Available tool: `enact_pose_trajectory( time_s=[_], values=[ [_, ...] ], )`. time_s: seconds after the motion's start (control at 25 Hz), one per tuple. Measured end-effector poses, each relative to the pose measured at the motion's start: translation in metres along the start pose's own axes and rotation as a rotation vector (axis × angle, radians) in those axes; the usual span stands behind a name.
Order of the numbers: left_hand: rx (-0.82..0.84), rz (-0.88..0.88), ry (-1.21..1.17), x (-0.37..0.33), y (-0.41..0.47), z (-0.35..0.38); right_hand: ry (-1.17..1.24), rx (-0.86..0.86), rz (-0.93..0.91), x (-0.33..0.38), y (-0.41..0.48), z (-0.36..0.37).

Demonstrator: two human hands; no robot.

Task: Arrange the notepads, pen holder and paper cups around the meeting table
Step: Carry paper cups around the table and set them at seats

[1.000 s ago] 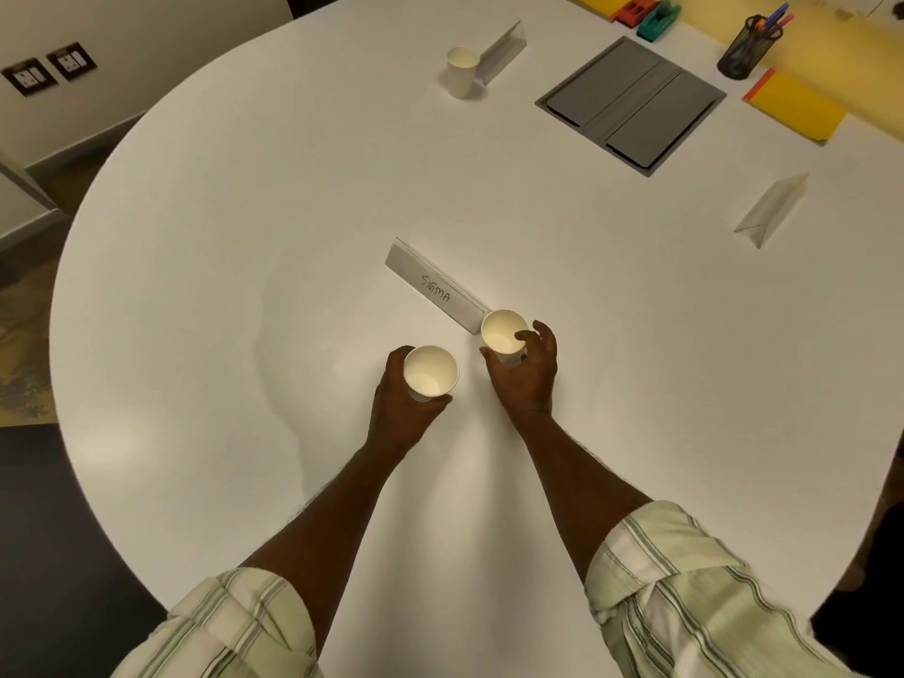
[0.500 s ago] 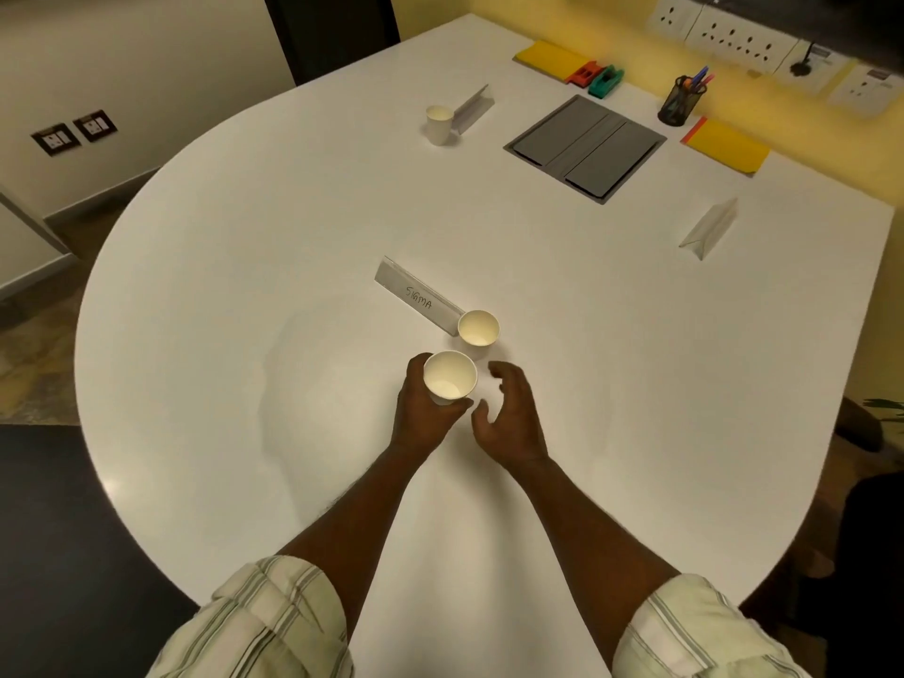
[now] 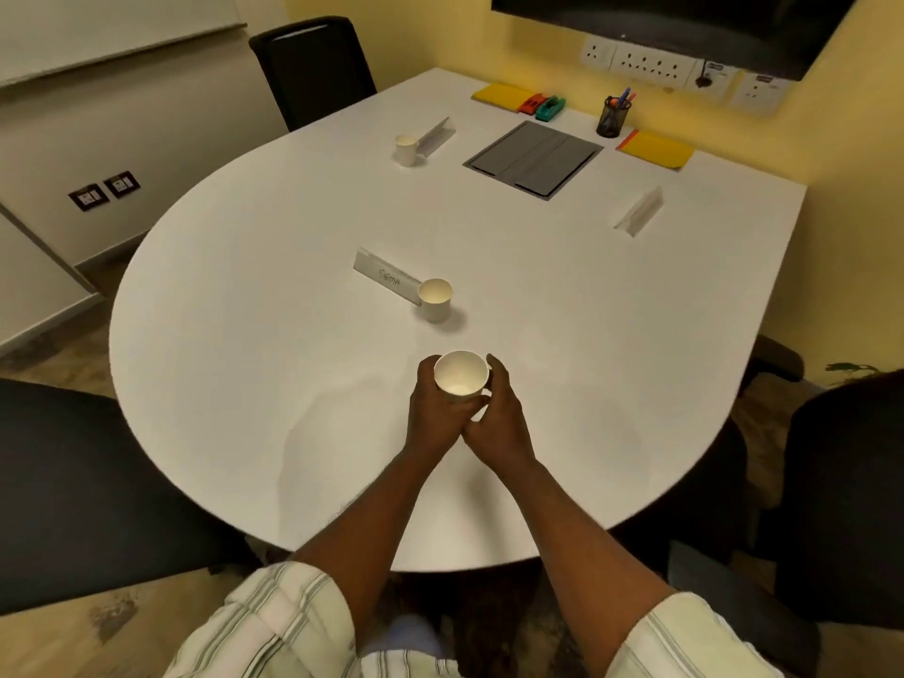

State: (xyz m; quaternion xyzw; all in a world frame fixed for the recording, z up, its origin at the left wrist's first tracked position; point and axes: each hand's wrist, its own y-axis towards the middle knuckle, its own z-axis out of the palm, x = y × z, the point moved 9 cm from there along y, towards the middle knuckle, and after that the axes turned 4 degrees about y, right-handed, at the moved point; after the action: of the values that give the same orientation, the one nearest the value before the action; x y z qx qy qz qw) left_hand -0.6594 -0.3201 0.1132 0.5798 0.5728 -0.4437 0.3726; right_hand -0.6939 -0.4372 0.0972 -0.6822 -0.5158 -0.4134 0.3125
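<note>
Above the near table edge, left hand [image 3: 433,413] and right hand [image 3: 499,415] both wrap one upright paper cup [image 3: 461,376]; the cupless name card [image 3: 638,211] lies far right, nearer the right hand.

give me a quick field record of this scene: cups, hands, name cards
held cup: white paper cup, gripped by left hand and right hand
placed cups: one beside the SIGMA name card; one by the far-left card
card without cup: right-side folded card
pen holder: black mesh holder, far edge
</note>
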Motion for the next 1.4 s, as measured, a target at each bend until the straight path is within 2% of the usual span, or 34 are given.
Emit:
enact_pose_trajectory(
  time_s=[0.12,0.32,0.48,0.64,0.76,0.84,0.96,1.12,1.2,1.36,1.4],
  values=[
    [0.06,-0.018,-0.013,0.001,-0.037,0.017,-0.03,-0.031,0.015,-0.005,-0.038,-0.02],
    [0.285,0.087,-0.048,-0.021,-0.082,0.057,-0.039,-0.141,0.068,-0.015,-0.08,-0.066],
    [0.36,0.07,-0.079,-0.013,-0.112,0.062,-0.007,-0.216,0.17,-0.021,-0.115,-0.083],
    [0.296,-0.01,-0.116,0.007,-0.139,0.059,-0.035,-0.306,0.234,-0.029,-0.159,-0.095],
    [0.267,0.002,0.153,0.011,-0.16,0.074,-0.05,-0.354,0.286,-0.037,-0.188,-0.119],
    [0.346,0.013,0.293,0.005,-0.174,0.099,-0.069,-0.399,0.302,-0.042,-0.203,-0.149],
    [0.401,0.114,0.392,-0.027,-0.191,0.14,-0.092,-0.467,0.307,-0.052,-0.216,-0.202],
    [0.365,0.286,0.451,-0.082,-0.215,0.19,-0.113,-0.488,0.272,-0.067,-0.235,-0.266],
    [0.327,0.294,0.426,-0.1,-0.221,0.209,-0.13,-0.474,0.252,-0.065,-0.24,-0.29],
    [0.268,0.338,0.331,-0.169,-0.295,0.308,-0.197,-0.5,0.17,-0.091,-0.276,-0.414],
    [0.235,0.344,0.321,-0.175,-0.294,0.307,-0.202,-0.489,0.161,-0.085,-0.273,-0.418]
  ],
)
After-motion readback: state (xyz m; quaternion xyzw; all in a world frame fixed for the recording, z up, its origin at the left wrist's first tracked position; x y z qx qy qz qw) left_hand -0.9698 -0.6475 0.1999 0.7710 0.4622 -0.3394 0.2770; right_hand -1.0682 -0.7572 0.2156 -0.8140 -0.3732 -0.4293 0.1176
